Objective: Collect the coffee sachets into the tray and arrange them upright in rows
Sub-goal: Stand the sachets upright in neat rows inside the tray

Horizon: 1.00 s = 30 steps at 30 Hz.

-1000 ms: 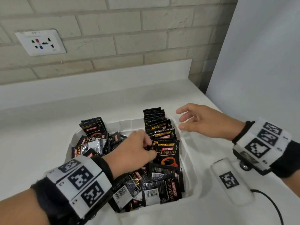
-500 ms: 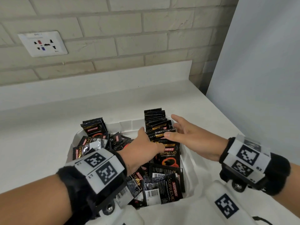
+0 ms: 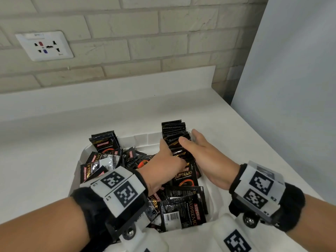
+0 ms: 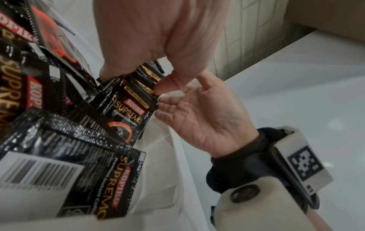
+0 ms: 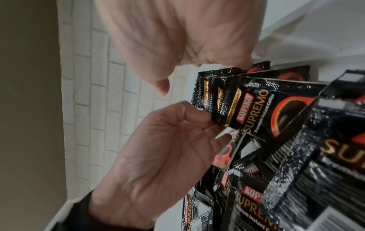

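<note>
A white tray [image 3: 140, 139] on the counter holds black Kopiko Supremo coffee sachets. A row of upright sachets [image 3: 173, 130] runs along its right side. Loose sachets [image 3: 181, 210] lie flat and jumbled at the front and left, and a few upright sachets [image 3: 105, 142] stand at the back left. My left hand [image 3: 164, 148] is at the row's left side; in the left wrist view the left hand [image 4: 136, 78] pinches the sachet tops [image 4: 134, 112]. My right hand [image 3: 192, 140] presses the row's right side with straight fingers, thumb over the tops.
Two white blocks with black square markers [image 3: 234, 239] lie on the counter at the tray's near edge. A wall socket [image 3: 44, 45] sits on the brick wall behind. A grey panel [image 3: 291, 88] bounds the counter on the right.
My right hand came in from the counter right of the tray onto the upright row. My left hand slid forward along the row's left side.
</note>
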### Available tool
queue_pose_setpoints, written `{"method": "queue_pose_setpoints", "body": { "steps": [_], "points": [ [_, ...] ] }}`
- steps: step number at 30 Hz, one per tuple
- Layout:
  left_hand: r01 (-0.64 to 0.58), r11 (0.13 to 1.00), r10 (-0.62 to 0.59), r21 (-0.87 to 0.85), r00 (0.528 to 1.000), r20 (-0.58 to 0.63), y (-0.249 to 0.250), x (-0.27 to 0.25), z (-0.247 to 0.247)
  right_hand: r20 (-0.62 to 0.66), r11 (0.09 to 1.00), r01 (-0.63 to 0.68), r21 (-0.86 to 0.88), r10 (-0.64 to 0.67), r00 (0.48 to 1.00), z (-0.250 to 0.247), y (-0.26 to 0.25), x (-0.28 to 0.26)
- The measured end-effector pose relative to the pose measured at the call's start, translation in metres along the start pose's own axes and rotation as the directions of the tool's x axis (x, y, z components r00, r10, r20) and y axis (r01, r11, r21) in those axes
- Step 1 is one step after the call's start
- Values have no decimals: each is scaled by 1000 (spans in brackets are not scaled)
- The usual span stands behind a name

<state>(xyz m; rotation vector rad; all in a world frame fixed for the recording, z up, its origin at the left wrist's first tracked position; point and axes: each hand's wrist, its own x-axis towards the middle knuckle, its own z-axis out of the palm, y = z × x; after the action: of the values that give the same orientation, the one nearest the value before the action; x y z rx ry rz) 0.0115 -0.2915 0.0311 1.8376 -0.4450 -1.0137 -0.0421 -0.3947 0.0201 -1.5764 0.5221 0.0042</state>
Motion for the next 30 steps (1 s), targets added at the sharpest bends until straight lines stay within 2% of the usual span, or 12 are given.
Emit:
{"method": "queue_pose_setpoints", "body": {
  "steps": [5, 8, 17, 21, 25, 28, 30],
  "points": [
    [82, 994, -85, -70, 996, -35, -6, 3, -1, -10, 998, -38, -45, 37, 999, -1, -9, 5],
    [74, 994, -78, -81, 996, -46, -10, 5, -2, 3, 996, -65, -54, 65, 998, -2, -5, 13],
    [22, 998, -24, -61, 999, -29, -10, 9, 2, 93, 978, -141, 150, 129, 987, 0, 7, 8],
    [5, 999, -7, -50, 1000, -26, -11, 11, 0, 84, 968, -136, 209, 120, 989, -3, 5, 12],
    [-3, 999, 3, -33, 1000, -15, -6, 9, -1, 135, 956, -171, 240, 142, 981, -3, 0, 11],
    [-11, 1000, 11, 12, 1000, -15, 2, 5, -8, 113, 973, -130, 193, 109, 988, -7, -8, 3],
    [-8, 998, 13, 69, 997, -77, 7, 0, -21, 50, 994, -65, 90, 61, 997, -15, -14, -5]
  ]
}}
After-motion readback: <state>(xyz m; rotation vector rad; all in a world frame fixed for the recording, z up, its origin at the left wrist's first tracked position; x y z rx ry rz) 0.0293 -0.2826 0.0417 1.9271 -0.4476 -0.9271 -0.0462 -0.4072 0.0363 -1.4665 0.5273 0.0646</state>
